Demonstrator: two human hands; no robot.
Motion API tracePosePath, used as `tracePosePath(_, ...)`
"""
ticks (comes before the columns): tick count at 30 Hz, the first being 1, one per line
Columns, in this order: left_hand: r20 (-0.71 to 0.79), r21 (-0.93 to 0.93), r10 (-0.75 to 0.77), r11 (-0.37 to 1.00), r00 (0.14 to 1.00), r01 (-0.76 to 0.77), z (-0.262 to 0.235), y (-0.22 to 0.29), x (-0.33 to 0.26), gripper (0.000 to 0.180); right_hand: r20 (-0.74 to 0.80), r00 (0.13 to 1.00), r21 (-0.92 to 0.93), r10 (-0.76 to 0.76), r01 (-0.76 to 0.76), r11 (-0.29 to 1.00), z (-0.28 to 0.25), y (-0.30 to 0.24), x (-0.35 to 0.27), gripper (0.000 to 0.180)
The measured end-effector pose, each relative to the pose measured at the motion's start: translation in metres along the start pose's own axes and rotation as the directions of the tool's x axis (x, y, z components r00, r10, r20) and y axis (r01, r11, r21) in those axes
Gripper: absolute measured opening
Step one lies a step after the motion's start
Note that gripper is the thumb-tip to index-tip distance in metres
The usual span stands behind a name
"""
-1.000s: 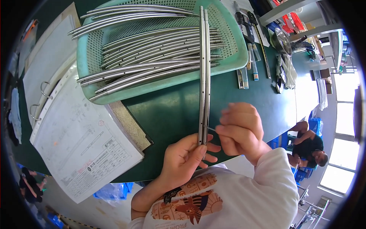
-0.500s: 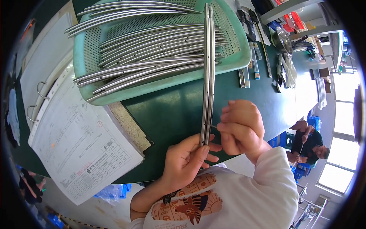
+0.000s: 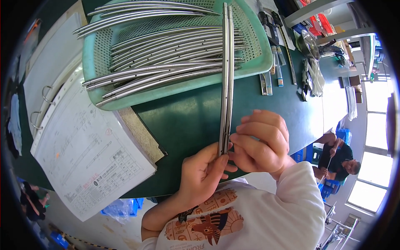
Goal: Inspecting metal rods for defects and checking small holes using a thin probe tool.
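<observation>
My left hand (image 3: 201,175) is wrapped round the lower end of a pair of long, slim steel tubes (image 3: 227,75), which stand nearly upright in the view, side by side, with small holes along them. Closed in a pinch, my right hand (image 3: 263,141) is just right of the tubes, close above the left fingers. A thin metal pin (image 3: 227,134) reaches from its fingertips to the right-hand tube. Whether its tip is inside a hole I cannot tell. Behind the tubes' upper part lies a green plastic basket (image 3: 168,92) with many similar curved steel tubes (image 3: 166,52).
An open ring binder with drawing sheets (image 3: 104,158) lies at the left on the green table (image 3: 183,112). Calipers (image 3: 273,29), a steel ruler (image 3: 291,66) and gloves (image 3: 315,77) are at the far right. A seated person (image 3: 339,154) works beyond the table's right edge.
My right hand has moved slightly left and in against the tubes, so less of the pin shows. My left hand keeps its hold; the view has shifted a little.
</observation>
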State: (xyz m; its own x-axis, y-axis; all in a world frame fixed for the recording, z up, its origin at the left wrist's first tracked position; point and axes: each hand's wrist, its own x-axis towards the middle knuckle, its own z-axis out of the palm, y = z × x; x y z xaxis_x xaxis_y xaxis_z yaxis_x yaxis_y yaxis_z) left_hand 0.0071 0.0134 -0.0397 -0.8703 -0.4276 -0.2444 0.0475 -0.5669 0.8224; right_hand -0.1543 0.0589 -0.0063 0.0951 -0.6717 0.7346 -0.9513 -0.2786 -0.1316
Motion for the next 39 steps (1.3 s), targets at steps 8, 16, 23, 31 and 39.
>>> tracePosePath(8,-0.009,-0.009,-0.05,0.999,0.999,0.05,0.0,0.003,-0.001,0.031,0.049,0.999,-0.015,-0.018,0.019,1.0,-0.002,0.005,-0.001,0.016)
tracePosePath(16,0.027,0.022,-0.108,0.994,0.994,0.107,-0.003,0.01,0.0,0.033,-0.071,0.979,0.117,0.189,-0.18,0.977,0.004,0.026,-0.003,0.02)
tracePosePath(23,0.046,0.031,-0.108,0.994,0.993,0.107,-0.005,0.012,-0.001,0.033,-0.095,0.978,0.152,0.184,-0.168,0.974,0.01,0.028,-0.004,0.02)
tracePosePath(31,0.05,0.035,-0.101,0.994,0.994,0.1,-0.006,0.012,0.0,0.032,-0.089,0.934,0.209,0.345,-0.322,0.923,0.01,0.023,-0.001,0.018)
tracePosePath(39,0.035,0.03,-0.099,0.995,0.994,0.098,-0.005,0.009,-0.001,0.032,-0.038,0.991,0.01,0.128,-0.128,0.992,0.01,0.028,0.007,0.016)
